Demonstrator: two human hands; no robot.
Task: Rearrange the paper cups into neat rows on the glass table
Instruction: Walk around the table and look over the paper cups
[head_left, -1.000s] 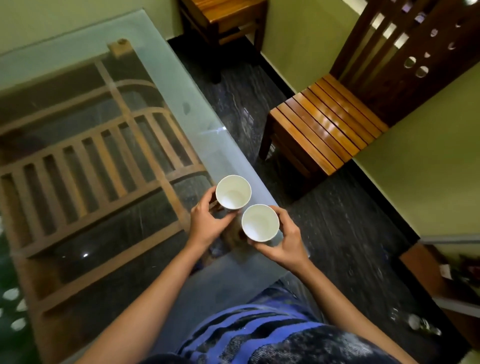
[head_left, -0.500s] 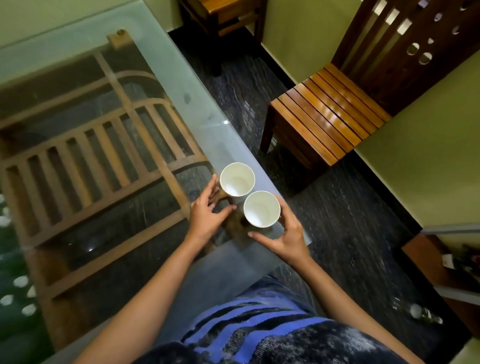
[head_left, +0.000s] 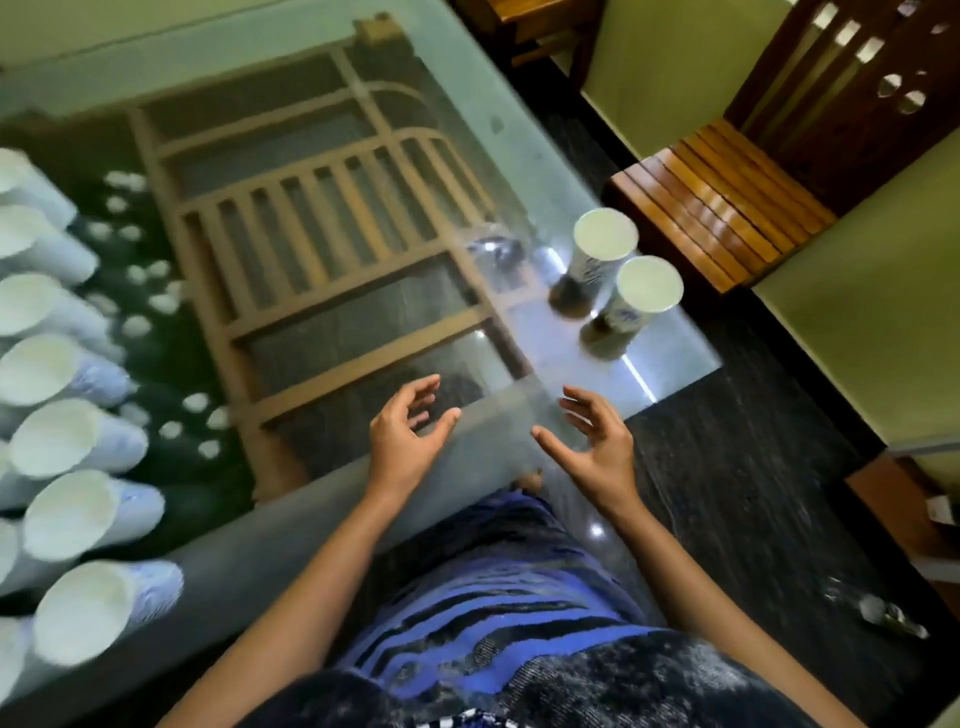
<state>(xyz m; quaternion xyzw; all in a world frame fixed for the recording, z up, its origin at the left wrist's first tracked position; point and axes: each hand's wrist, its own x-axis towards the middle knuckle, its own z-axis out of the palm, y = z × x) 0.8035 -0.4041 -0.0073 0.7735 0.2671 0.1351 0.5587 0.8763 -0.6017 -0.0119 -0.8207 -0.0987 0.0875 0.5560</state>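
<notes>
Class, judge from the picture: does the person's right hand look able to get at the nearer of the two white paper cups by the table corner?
Probably yes. The right hand is open and empty, and only bare glass table lies between it and the nearer white paper cup.

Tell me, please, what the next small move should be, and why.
Probably reach the left hand toward the crowded cups at the left: it and the right hand are open and empty, and only two cups stand side by side near the table's right corner.
</notes>
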